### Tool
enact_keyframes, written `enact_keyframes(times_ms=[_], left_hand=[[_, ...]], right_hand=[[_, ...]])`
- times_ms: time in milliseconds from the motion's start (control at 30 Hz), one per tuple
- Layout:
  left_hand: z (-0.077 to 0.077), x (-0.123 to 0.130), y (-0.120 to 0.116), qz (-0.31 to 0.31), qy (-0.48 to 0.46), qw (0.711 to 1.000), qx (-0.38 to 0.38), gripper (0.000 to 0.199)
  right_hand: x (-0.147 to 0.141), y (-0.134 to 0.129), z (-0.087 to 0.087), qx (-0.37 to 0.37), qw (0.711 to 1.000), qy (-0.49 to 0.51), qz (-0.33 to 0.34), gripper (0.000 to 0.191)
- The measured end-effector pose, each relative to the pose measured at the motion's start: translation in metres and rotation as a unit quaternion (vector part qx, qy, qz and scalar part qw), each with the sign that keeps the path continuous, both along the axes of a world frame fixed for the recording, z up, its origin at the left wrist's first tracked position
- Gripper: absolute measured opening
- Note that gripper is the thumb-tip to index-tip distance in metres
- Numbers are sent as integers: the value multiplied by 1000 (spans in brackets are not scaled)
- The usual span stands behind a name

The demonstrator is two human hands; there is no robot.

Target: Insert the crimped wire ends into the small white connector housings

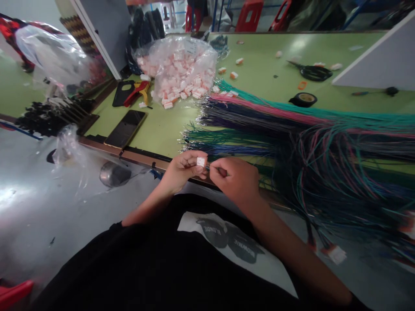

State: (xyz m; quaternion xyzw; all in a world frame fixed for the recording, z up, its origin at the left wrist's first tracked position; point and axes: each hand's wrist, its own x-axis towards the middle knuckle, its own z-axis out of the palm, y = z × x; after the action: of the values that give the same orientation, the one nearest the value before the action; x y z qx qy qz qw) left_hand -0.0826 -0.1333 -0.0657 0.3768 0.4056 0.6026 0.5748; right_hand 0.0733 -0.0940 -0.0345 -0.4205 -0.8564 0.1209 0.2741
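Observation:
Between the fingers of my left hand [181,172] is a small white and orange connector housing [201,162], held just above the table's front edge. My right hand [236,179] is closed in a pinch close to the housing's right side. A thin wire end seems to show at its fingertips, though most of it is hidden by the fingers. Beyond both hands lie bundles of loose wires, with pink wires [275,111], teal wires [340,114] and dark wires [240,119], their bare metal tips pointing left.
A clear plastic bag [184,65] of connector housings lies at the back. Left of it are a phone [126,128], a black phone case [123,93] and red-yellow pliers [138,92]. Black tape [303,99] and scissors [313,72] lie right. Finished-looking wired connectors [335,254] hang off the front edge.

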Motion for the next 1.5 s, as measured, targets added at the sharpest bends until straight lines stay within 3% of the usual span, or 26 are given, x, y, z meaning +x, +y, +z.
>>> enact_keyframes(times_ms=[267,467,667,833,900,933,1000,1067,1233,1333,1500], left_hand=[[1,4,-3,20,28,999,6,30],[2,2,-3,13,-7,1000,8,28],[1,1,-4,-6,19,1000,8,22],[-1,1,-3,-1,-15,1000,2,28],[-2,1,-2,-8,-36,999,6,32],[-2,0,-2,-10,-42,999,8,33],[-2,0,-2,-15,-41,999,10,33],[-2,-1,-2,-18,-32,999,10,34],[-4,-2,-3,-27,-15,999,18,32],[-6,-3,-3,-37,-22,999,30,30],[-6,-3,-2,-45,-44,998,30,30]], right_hand=[[1,4,-3,-171,976,131,41,15],[3,8,-1,-154,975,152,44,13],[-2,2,-6,-170,973,151,49,15],[10,23,9,-197,971,90,101,15],[22,47,17,-139,988,46,48,17],[28,61,18,-84,996,22,-18,18],[39,90,15,0,989,-45,-143,20],[47,114,6,16,975,-112,-194,19],[49,132,-12,21,974,-132,-182,20],[50,129,-9,11,975,-115,-192,17],[57,132,0,-6,964,-38,-263,15]])
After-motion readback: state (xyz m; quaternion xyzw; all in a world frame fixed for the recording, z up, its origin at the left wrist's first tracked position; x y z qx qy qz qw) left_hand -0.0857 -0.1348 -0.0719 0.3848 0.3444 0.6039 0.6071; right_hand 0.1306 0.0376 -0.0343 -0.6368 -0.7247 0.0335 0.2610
